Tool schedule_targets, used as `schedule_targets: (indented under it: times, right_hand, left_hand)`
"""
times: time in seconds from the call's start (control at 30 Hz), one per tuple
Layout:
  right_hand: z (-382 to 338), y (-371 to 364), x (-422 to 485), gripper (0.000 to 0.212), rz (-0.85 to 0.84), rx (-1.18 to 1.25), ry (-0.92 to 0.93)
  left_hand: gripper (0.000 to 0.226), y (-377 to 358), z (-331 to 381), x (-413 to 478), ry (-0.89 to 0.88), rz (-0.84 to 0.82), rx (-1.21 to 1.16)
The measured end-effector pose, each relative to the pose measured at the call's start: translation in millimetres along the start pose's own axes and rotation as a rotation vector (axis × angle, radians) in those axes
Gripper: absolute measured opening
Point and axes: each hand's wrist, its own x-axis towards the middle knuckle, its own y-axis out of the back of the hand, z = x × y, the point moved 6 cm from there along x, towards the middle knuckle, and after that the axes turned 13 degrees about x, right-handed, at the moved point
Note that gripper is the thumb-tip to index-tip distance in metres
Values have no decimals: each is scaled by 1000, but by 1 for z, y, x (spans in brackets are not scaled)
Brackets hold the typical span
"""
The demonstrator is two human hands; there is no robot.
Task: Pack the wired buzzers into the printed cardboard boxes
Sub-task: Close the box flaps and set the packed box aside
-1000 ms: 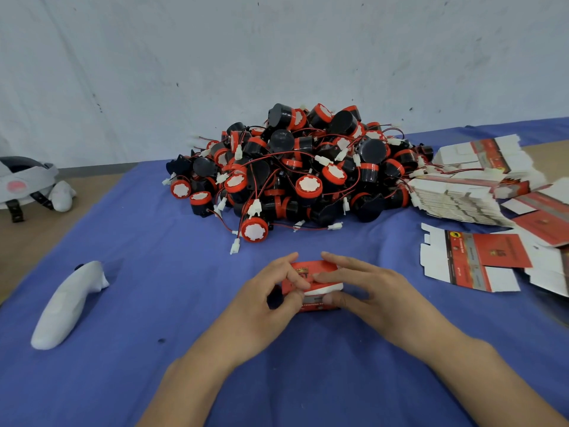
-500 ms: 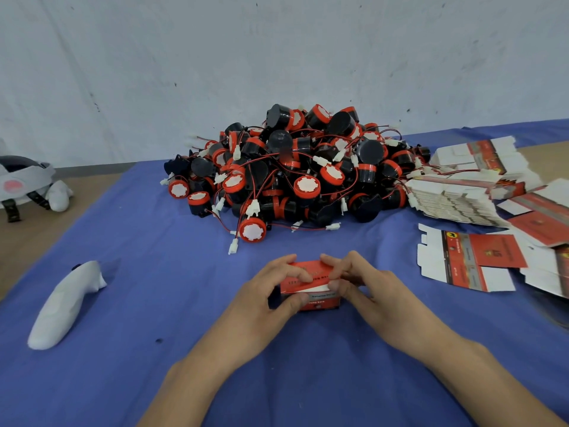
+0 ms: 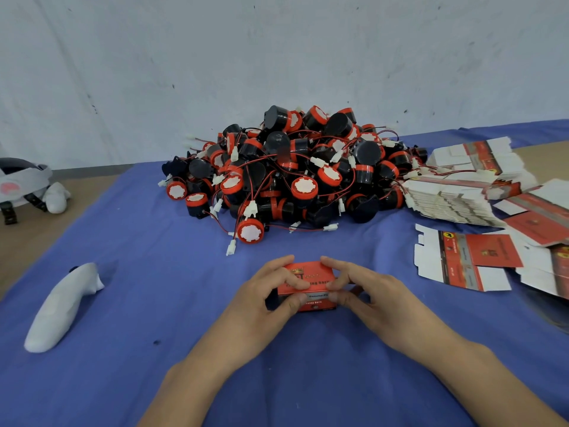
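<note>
A small red printed cardboard box (image 3: 311, 285) sits folded up on the blue cloth in front of me. My left hand (image 3: 264, 300) grips its left side, thumb on the front face and fingers over the top. My right hand (image 3: 366, 294) pinches its right end with thumb and curled fingertips. Behind it lies a big heap of black and red wired buzzers (image 3: 295, 167) with white plugs. One buzzer (image 3: 250, 231) lies at the heap's near edge. What is inside the box is hidden.
Flat unfolded boxes (image 3: 468, 260) lie at the right, with a stack of more flat boxes (image 3: 455, 195) behind them. A white handheld controller (image 3: 61, 306) lies at the left on the blue cloth (image 3: 154, 380). A white headset (image 3: 24, 183) rests at far left.
The box's white flap has been tucked shut. My right hand's fingers went from flat on the box top to curled and pinching its right end. My left hand kept its grip.
</note>
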Motion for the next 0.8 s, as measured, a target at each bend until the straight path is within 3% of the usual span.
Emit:
schedule_targets:
  times: [0.13,0.33,0.5,0.7,0.8]
  right_hand:
    - [-5,0,-2,4,-16,-72,31]
    - [-2,0,-3,6,14,-51,42]
    - [0,3,2,11,94,325,-94]
    - [-29,-23,10,22,224,846,-97]
    - [-40,-34,13,18,250,919,-118]
  left_hand:
    - [15,1,3,-1,7,-7,-29]
    - [20,2,6,-2,-6,29,19]
    - [20,7,17,0,46,166,-83]
    - [28,2,38,2,155,346,-456]
    - [26,1,44,5,163,395,-548]
